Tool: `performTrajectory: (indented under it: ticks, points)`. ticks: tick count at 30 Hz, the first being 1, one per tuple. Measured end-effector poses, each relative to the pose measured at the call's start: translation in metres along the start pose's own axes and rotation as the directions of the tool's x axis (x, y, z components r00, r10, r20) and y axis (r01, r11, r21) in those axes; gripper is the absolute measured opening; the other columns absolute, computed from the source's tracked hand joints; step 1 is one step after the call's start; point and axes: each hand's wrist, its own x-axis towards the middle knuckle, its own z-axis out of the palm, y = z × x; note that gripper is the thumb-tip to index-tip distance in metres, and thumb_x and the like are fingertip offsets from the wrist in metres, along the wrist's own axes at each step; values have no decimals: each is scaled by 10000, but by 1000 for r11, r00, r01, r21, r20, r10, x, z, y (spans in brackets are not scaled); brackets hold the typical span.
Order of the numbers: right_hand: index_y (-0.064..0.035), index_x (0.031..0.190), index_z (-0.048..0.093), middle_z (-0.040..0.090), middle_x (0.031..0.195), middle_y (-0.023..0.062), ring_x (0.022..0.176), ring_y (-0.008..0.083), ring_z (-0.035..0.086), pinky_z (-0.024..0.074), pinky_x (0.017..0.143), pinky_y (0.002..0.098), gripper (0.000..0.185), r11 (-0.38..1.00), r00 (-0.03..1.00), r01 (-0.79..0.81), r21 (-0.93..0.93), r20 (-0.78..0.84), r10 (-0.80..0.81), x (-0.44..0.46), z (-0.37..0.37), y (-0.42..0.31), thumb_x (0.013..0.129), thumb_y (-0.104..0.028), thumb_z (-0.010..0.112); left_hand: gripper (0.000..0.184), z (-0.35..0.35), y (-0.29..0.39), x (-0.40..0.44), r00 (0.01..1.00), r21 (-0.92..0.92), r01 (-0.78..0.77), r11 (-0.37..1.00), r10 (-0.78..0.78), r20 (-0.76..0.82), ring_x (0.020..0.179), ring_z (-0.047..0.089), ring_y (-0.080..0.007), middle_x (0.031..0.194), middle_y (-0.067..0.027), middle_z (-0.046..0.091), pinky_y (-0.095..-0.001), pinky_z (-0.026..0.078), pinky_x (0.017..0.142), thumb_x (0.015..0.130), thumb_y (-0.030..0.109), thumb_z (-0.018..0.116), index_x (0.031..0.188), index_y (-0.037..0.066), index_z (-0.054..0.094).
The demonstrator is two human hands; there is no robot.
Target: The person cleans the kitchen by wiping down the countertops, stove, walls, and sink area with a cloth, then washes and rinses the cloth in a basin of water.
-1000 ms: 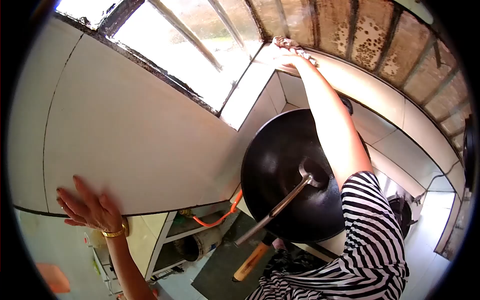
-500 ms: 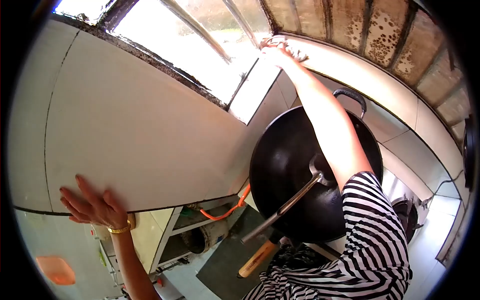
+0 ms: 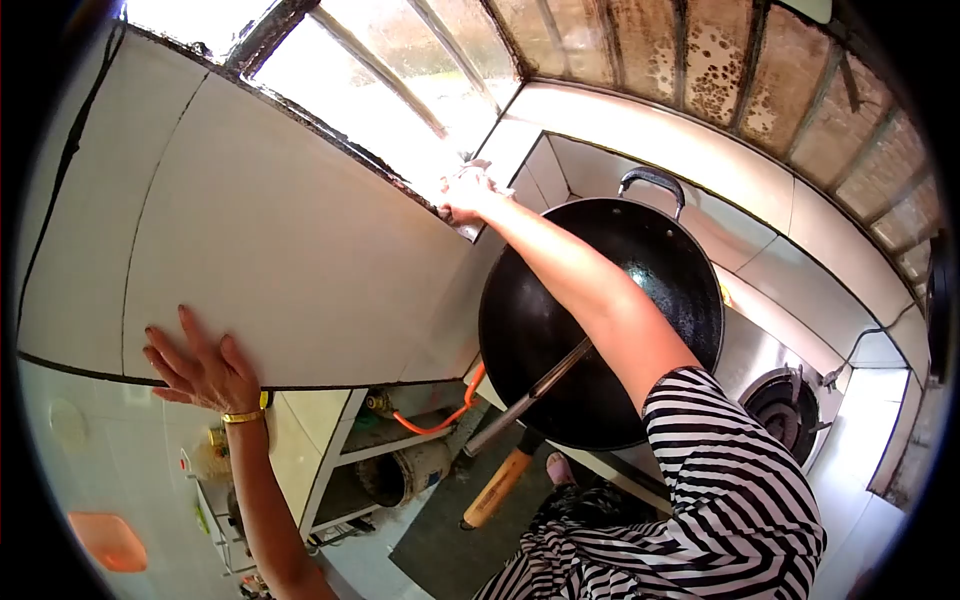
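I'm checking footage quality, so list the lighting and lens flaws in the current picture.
Head view: glare whites out much of the window and washes out the right hand and cloth. Head view: wide-angle distortion bows the tiled ledge; corners go black. Head view: the wok carries a small bright reflection.

Barred window (image 3: 380, 70), bright daylight — pale tiled wall (image 3: 290, 240), orange hose (image 3: 440, 428) below — dark floor mat (image 3: 440, 540).

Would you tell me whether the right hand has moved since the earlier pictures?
Yes, the right hand, with the cloth, has moved along the window ledge, away from the slatted panes and towards its opposite end.
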Motion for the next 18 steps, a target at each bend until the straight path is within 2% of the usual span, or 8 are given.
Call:
performTrajectory:
  ticks: [1,2,3,6,8,13,16,18]
  points:
    - [-194,921,604,550,981,30,938,234,516,385,814,400,260,991,960,89,96,256,-111,-11,-37,-4,688,-168,493,451,0,-1,0,1000,-4,-2,1000,2,-4,1221,178,-309,1352,-110,199,-487,108,973,850,384,301,1255,199,369]
    - [-241,864,619,581,899,-2,908,220,519,391,780,384,234,976,952,176,125,229,-201,-15,-40,-4,693,-159,484,453,1,-1,-2,1000,-9,-3,1000,3,-7,1225,170,-304,1355,-104,194,-490,103,973,850,391,297,1257,204,367]
    - [-241,864,619,581,899,-2,908,220,519,391,780,384,234,976,952,177,126,228,-202,-19,-43,-4,693,-159,484,453,0,-1,-3,1000,-8,-4,1000,4,-7,1225,170,-304,1355,-104,194,-490,103,973,850,391,297,1257,204,367]
    - [-175,789,623,595,830,30,808,227,547,421,683,359,174,962,958,270,27,87,-272,-23,-58,-2,676,-136,497,457,3,-3,-2,1000,34,18,999,-19,18,1227,169,-303,1354,-105,196,-523,92,959,850,406,286,1258,214,365]
    - [-155,780,616,595,825,39,789,224,549,423,665,354,158,941,933,331,74,121,-338,-24,-68,6,671,-132,504,497,5,-6,-5,999,0,30,1000,-30,29,1230,168,-301,1343,-135,211,-528,37,953,862,461,203,1220,197,424]
    - [-104,758,599,594,814,62,741,217,554,429,620,343,127,921,911,367,129,150,-384,-25,-86,21,659,-124,522,482,1,-2,-3,999,20,23,1000,-23,26,1227,174,-309,1333,-142,234,-525,40,950,861,444,227,1216,188,430]
    - [-74,745,589,593,807,75,712,212,557,432,593,336,118,862,883,337,379,191,-429,-4,-109,39,652,-119,533,477,2,-3,-3,999,20,36,999,-37,28,1228,175,-312,1339,-124,225,-551,72,935,855,449,242,1234,206,401]
    - [-53,736,583,593,802,84,692,209,559,435,575,331,116,659,817,220,719,234,-528,19,-129,58,647,-115,540,482,4,-4,-5,999,15,44,999,-44,28,1229,173,-313,1348,-103,208,-576,104,920,851,460,244,1253,228,370]
